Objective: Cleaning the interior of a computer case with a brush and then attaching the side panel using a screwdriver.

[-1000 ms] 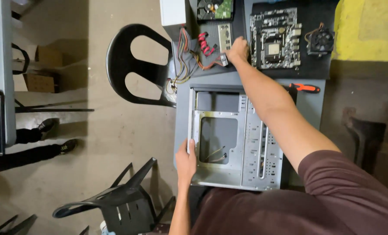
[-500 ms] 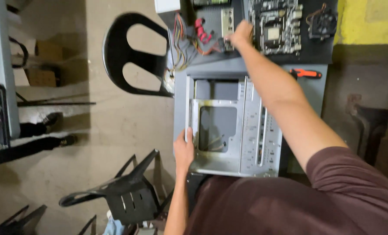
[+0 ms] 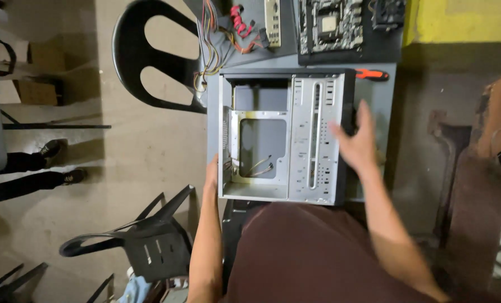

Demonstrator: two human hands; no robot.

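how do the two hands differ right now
The left hand rests on the left edge of the open computer case; the right hand is over its right side, blurred. The left hand's fingers lie against the metal; the right hand's are spread, holding nothing. Both are bare and empty.

Pretty dim, warm indoor light overall, nothing blown out. The brightest patches are seen on the bare metal of the computer case [image 3: 284, 134] and the yellow surface [image 3: 458, 19] at the upper right of the frame. Motion blur is smeared across the right hand [image 3: 357, 143], while the left hand [image 3: 212, 174] is kept fairly sharp. Soft shadows are thrown under the black chair [image 3: 149, 56] on the floor [image 3: 93, 224]. The right edge is murky and underexposed.
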